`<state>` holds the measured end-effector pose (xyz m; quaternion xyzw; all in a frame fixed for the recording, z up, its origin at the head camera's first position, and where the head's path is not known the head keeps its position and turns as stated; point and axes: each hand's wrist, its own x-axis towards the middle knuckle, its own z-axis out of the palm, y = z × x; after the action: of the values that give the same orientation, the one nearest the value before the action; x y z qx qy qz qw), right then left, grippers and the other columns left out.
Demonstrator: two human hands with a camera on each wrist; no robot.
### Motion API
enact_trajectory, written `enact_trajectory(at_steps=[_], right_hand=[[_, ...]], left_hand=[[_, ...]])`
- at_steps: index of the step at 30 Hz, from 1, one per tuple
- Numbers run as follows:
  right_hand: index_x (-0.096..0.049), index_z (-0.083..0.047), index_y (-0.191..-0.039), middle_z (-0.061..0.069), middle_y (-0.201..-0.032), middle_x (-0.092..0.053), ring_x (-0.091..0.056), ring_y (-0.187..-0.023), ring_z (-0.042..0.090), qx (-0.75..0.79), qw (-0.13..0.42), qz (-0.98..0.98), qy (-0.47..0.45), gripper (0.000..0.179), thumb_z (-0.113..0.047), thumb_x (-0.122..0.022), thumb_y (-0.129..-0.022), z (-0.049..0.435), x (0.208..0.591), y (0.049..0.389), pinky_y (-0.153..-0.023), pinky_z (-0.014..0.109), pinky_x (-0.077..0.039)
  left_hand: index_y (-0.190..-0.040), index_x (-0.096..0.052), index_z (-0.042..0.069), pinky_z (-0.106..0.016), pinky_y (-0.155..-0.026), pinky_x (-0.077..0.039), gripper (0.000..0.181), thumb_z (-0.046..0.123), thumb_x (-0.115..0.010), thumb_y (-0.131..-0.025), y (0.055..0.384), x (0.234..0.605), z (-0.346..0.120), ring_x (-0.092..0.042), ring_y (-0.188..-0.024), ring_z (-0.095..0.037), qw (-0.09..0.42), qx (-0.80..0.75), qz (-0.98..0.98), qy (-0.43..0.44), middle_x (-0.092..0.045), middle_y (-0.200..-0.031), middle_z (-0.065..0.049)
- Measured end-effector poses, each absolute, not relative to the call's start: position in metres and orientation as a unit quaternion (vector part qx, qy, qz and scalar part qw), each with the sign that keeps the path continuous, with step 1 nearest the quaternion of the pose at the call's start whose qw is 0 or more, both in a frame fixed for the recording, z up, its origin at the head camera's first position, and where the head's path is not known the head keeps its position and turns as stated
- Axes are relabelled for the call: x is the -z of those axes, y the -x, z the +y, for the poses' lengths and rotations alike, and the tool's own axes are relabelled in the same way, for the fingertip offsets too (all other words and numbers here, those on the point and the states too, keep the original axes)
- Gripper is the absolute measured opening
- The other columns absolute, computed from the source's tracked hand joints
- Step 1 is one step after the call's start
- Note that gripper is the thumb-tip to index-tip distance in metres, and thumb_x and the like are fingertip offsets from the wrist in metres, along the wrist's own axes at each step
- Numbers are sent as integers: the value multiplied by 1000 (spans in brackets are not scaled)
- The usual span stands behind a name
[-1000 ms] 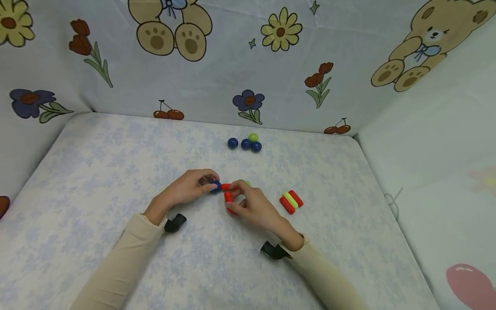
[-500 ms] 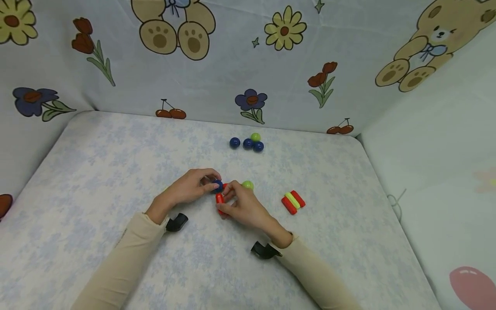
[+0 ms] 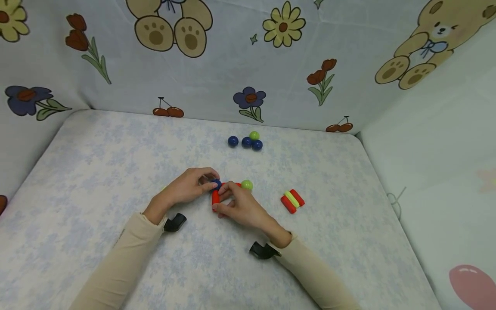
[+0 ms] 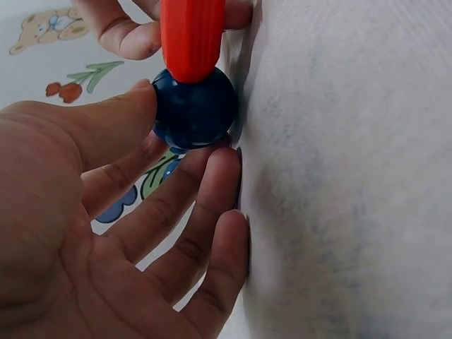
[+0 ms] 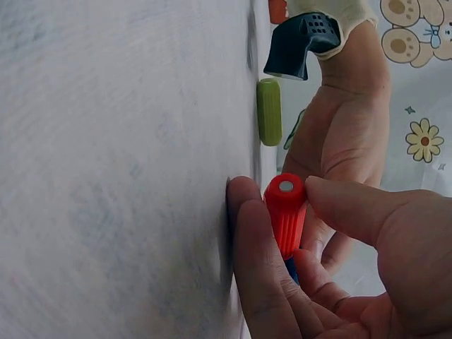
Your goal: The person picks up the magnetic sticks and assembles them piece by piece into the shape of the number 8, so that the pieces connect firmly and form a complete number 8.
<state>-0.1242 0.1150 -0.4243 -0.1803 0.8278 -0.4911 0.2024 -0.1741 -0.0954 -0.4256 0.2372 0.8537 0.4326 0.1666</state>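
My left hand [image 3: 187, 186] pinches a dark blue ball [image 4: 194, 113] between thumb and fingers, low at the table surface. In my right hand [image 3: 246, 206] is a ribbed red magnetic stick [image 5: 287, 219], pinched by thumb and fingers, with a silver dot on its near end. The left wrist view shows this stick's far end touching the blue ball. A second red stick [image 3: 237, 184], partly behind the right fingers, runs from near the blue ball toward a light green ball [image 3: 246, 185].
Three blue balls [image 3: 233, 141] and a green ball [image 3: 254, 135] lie toward the back. To the right, two red sticks flank a yellow-green stick [image 3: 292, 199]. Another green stick [image 5: 269, 113] lies beside the left wrist. A printed cloth wall [image 3: 217, 77] borders the table's far edge.
My right hand has moved left with the red stick, bringing it up to the blue ball. More of the green ball now shows. The left hand stays at the blue ball.
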Motion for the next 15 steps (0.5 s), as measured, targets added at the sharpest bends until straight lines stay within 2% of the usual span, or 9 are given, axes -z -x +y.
enact_trajectory(at_steps=[6,15], right_hand=[[-55,-6,-120,9,-111,-70,-69,-71,8,438,176,858,201,33,-21,-71,-95,117,422,124,-68,21,-54],[-66,-5,-113,6,-101,-74,-70,-77,15,378,122,884,247,24,-22,-69,-96,128,403,129,-70,22,-54]], left_hand=[[-123,-65,10,-45,-91,-51,25,20,-62,-101,174,427,-96,-65,-104,-24,170,-439,850,-239,-68,-120,-9],[-124,-65,7,-46,-92,-51,26,19,-62,-101,172,427,-97,-66,-103,-24,168,-443,845,-247,-69,-117,-9]])
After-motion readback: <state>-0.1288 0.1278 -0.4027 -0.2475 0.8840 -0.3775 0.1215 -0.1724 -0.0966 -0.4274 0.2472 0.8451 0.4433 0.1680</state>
